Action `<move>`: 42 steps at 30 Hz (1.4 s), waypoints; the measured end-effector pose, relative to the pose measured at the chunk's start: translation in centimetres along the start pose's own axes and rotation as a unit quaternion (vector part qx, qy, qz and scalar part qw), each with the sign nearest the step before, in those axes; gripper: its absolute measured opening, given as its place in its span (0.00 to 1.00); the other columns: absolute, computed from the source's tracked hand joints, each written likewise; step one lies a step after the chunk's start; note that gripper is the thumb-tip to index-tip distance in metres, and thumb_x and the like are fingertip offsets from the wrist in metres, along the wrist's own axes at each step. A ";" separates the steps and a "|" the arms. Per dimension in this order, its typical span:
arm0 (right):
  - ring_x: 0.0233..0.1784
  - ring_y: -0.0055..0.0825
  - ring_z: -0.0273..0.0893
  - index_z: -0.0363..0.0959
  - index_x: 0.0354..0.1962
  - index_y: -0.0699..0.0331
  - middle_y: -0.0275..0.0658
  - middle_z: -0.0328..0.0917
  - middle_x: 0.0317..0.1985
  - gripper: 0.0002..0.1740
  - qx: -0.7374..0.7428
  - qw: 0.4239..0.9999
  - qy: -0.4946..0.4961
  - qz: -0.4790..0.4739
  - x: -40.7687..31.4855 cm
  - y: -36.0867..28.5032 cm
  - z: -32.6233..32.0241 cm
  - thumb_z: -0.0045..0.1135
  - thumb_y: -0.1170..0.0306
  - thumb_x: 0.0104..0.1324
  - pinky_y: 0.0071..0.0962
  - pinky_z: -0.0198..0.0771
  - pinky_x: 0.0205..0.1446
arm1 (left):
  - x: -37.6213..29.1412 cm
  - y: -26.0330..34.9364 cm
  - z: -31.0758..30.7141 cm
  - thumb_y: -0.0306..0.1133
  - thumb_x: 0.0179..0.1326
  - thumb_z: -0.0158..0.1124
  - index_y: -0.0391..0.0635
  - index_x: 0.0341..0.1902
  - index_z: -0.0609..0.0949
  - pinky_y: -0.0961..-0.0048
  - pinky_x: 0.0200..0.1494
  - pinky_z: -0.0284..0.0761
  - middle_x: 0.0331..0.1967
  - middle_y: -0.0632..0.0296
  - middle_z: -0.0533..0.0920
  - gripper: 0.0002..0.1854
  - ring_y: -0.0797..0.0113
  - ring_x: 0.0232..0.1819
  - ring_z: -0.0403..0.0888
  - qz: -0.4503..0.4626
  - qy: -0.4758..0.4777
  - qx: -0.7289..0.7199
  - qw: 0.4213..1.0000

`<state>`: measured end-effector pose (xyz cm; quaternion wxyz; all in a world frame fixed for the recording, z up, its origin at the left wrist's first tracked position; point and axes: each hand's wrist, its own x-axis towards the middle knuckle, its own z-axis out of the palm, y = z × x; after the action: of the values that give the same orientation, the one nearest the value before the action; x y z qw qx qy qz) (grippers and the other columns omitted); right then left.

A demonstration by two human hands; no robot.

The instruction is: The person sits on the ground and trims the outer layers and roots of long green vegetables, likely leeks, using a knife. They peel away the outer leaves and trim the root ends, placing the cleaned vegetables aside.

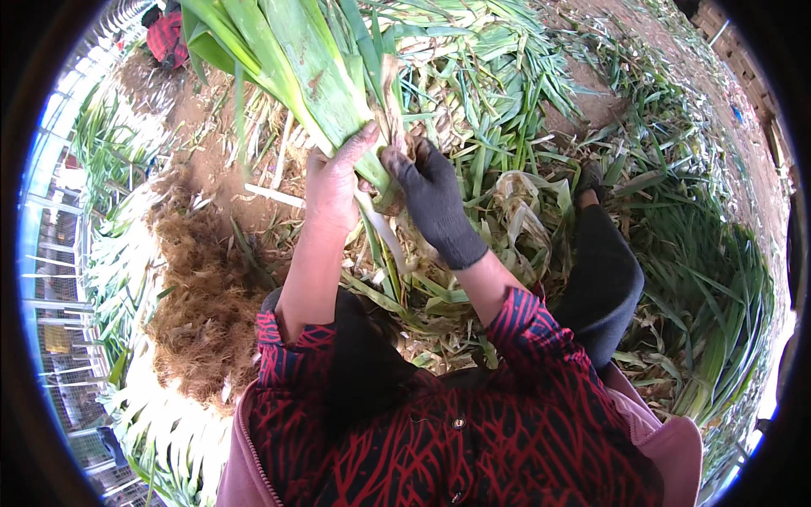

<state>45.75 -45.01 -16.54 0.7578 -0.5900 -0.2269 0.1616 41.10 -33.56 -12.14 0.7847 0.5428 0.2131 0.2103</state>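
Observation:
My bare left hand (339, 180) is closed around the stalk of a large leek (310, 70), whose broad green leaves fan out towards the top left. A dark knitted glove covers my right hand (434, 196). Its thumb and fingers pinch a dry brown outer leaf (392, 108) at the stalk, just right of my left hand. Below both hands a thin white stem hangs down, ending in a small pale clump of roots (415, 258). Whether that stem belongs to the held leek I cannot tell.
Cut brown roots (203, 304) lie heaped on my left. Piled leeks (190, 437) line the far left, and more leaves (716, 329) lie on the right. Ahead, green leaves (494, 76) cover soil. A person in a red checked top (168, 39) is at the upper left.

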 end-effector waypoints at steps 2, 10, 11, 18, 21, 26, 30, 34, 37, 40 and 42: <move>0.37 0.18 0.67 0.67 0.42 0.72 0.42 0.76 0.36 0.13 0.025 0.996 0.007 -0.088 0.4 0.2 0.5 0.54 0.70 0.66 0.23 0.66 0.42 | 0.3 0.4 -0.6 0.34 0.53 0.69 0.43 0.43 0.81 0.83 0.18 0.62 0.32 0.63 0.83 0.15 0.80 0.26 0.76 0.027 0.018 -0.032 0.999; 0.34 0.53 0.74 0.65 0.41 0.67 0.56 0.73 0.31 0.16 -0.382 0.923 0.043 0.017 -9.1 11.0 -6.4 0.52 0.62 0.63 0.46 0.68 0.37 | 1.2 3.1 -3.6 0.40 0.58 0.64 0.39 0.54 0.73 0.82 0.22 0.67 0.44 0.54 0.82 0.24 0.72 0.33 0.80 0.093 -0.063 -0.061 0.992; 0.35 0.52 0.74 0.65 0.42 0.66 0.55 0.74 0.32 0.17 -0.449 0.892 0.014 0.051 -10.2 12.8 -8.1 0.53 0.63 0.62 0.46 0.68 0.38 | 1.0 3.1 -3.7 0.40 0.58 0.64 0.39 0.54 0.73 0.82 0.23 0.68 0.44 0.53 0.82 0.24 0.71 0.35 0.80 0.112 -0.052 -0.035 0.992; 0.42 0.50 0.74 0.70 0.44 0.65 0.52 0.75 0.39 0.15 -0.643 0.752 0.030 0.145 -14.1 20.7 -19.7 0.47 0.69 0.60 0.43 0.70 0.44 | 1.9 6.0 -6.8 0.42 0.64 0.54 0.40 0.59 0.70 0.83 0.22 0.64 0.40 0.53 0.82 0.24 0.71 0.35 0.79 0.156 0.111 -0.033 0.981; 0.42 0.49 0.74 0.70 0.43 0.65 0.51 0.74 0.38 0.14 -0.702 0.701 0.060 0.109 -13.2 21.6 -23.3 0.48 0.69 0.59 0.44 0.69 0.46 | 2.1 6.9 -9.3 0.41 0.66 0.52 0.41 0.60 0.69 0.81 0.19 0.60 0.41 0.54 0.82 0.24 0.74 0.33 0.77 0.156 0.183 -0.057 0.969; 0.43 0.52 0.74 0.65 0.50 0.64 0.53 0.73 0.45 0.25 -0.739 0.665 0.052 0.095 -11.2 21.4 -29.4 0.58 0.65 0.54 0.46 0.69 0.45 | 1.8 7.3 -11.4 0.39 0.67 0.52 0.44 0.57 0.70 0.81 0.19 0.59 0.44 0.53 0.80 0.19 0.70 0.38 0.79 0.165 0.201 -0.064 0.963; 0.43 0.52 0.74 0.66 0.49 0.64 0.53 0.73 0.43 0.25 -0.755 0.641 0.047 0.132 -11.8 21.7 -32.0 0.58 0.64 0.55 0.46 0.69 0.45 | 0.9 7.8 -10.3 0.39 0.66 0.53 0.43 0.59 0.69 0.78 0.25 0.69 0.46 0.53 0.78 0.21 0.64 0.42 0.79 0.137 0.304 0.012 0.943; 0.43 0.52 0.73 0.66 0.49 0.64 0.53 0.73 0.42 0.24 -0.743 0.621 0.031 0.246 -12.5 19.6 -33.0 0.57 0.63 0.56 0.46 0.69 0.45 | -0.6 11.8 -11.3 0.40 0.68 0.50 0.41 0.58 0.70 0.71 0.35 0.79 0.47 0.55 0.76 0.20 0.62 0.43 0.78 0.192 0.458 0.026 0.867; 0.43 0.52 0.73 0.67 0.48 0.65 0.53 0.74 0.41 0.24 -0.699 0.656 0.024 0.283 -10.2 17.1 -30.2 0.57 0.63 0.56 0.46 0.69 0.45 | 0.2 11.5 -14.0 0.39 0.69 0.47 0.40 0.56 0.72 0.73 0.32 0.77 0.48 0.54 0.75 0.19 0.63 0.42 0.78 0.163 0.470 0.031 0.867; 0.47 0.52 0.72 0.67 0.48 0.64 0.55 0.73 0.43 0.22 -0.589 0.788 0.151 0.095 -6.0 15.2 -23.1 0.56 0.65 0.57 0.45 0.68 0.47 | 2.0 9.4 -16.5 0.35 0.68 0.49 0.43 0.57 0.72 0.78 0.26 0.70 0.50 0.55 0.75 0.17 0.66 0.39 0.78 0.153 0.443 0.007 0.883; 0.50 0.48 0.72 0.66 0.46 0.67 0.54 0.73 0.45 0.19 -0.481 0.866 0.126 -0.044 -3.7 13.2 -17.8 0.54 0.69 0.58 0.40 0.68 0.50 | 2.9 8.7 -17.4 0.36 0.67 0.51 0.46 0.54 0.73 0.78 0.21 0.60 0.45 0.59 0.77 0.15 0.71 0.33 0.75 0.165 0.406 -0.002 0.899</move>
<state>52.42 -58.24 -33.45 0.4084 -0.8862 -0.2046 -0.0768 32.89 -15.87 -9.84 0.5850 0.4355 0.4202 0.5399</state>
